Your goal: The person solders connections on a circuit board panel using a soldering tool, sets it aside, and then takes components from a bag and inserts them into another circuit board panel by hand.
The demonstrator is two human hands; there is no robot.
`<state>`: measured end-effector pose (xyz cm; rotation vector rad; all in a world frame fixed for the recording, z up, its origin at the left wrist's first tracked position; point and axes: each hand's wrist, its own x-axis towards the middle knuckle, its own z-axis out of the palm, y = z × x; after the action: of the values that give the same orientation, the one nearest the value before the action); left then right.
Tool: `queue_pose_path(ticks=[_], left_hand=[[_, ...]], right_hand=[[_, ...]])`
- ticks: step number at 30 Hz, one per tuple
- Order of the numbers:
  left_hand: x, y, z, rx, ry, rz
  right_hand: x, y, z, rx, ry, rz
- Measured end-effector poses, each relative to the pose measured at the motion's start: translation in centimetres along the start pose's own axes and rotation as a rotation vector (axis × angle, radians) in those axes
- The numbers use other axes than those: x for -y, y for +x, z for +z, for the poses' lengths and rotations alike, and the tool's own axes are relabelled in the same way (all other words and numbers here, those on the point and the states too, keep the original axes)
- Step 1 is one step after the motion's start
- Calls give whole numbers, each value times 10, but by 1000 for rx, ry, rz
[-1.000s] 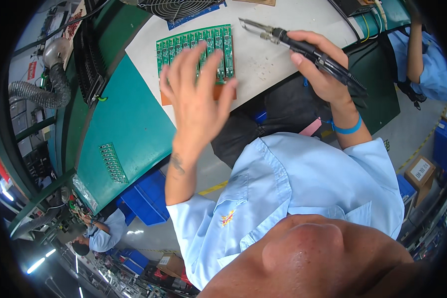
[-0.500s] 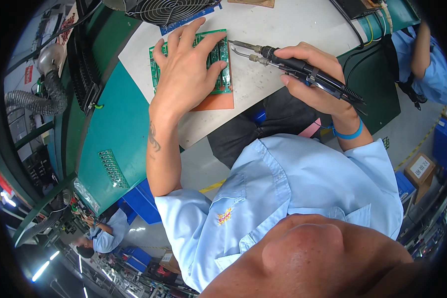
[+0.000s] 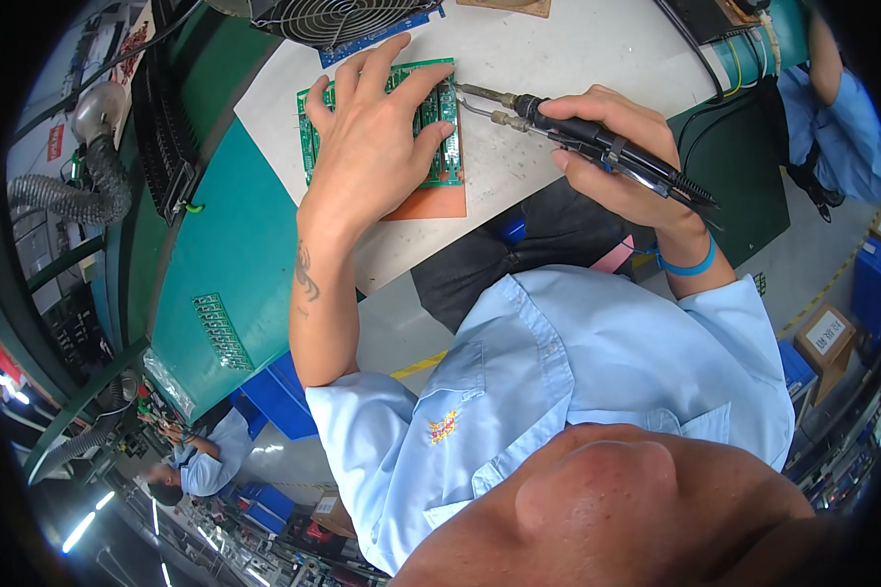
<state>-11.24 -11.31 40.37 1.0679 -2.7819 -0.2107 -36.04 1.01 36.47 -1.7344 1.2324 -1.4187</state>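
Note:
My left hand (image 3: 367,132) lies with spread fingers over a green circuit board (image 3: 445,147), steadying it from above. Much of the board is hidden beneath the palm. Under it, an orange-brown sheet (image 3: 431,203) shows along the near edge. A black soldering iron (image 3: 582,134), with a thin metal solder-feed tube alongside its tip, is gripped in my right hand (image 3: 631,157). Its tip meets the board's right edge in the picture; whether it touches cannot be made out.
A black fan (image 3: 343,22) with a wire guard stands behind the board. Small green boards (image 3: 221,333) lie on the green mat at left, near a black slotted rack (image 3: 162,127). Cables (image 3: 690,44) run at back right. Other people sit at far right and lower left.
The circuit board and my left hand have shifted slightly to the right. The soldering iron's tip has moved a little right and nearer, staying by the board's edge.

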Motion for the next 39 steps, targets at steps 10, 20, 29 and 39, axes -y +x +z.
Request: queue_pose_path(ticks=[10, 20, 29, 39], left_hand=[[-3, 2, -3, 27, 9, -25], [-1, 0, -1, 20, -21, -44], [2, 1, 3, 16, -32, -55], [4, 3, 3, -25, -23, -20]], right_hand=[[3, 6, -18, -111, -17, 5], [-1, 40, 1, -429, 87, 322], [-22, 40, -8, -350, -67, -40], [2, -1, -5, -28, 35, -10]])
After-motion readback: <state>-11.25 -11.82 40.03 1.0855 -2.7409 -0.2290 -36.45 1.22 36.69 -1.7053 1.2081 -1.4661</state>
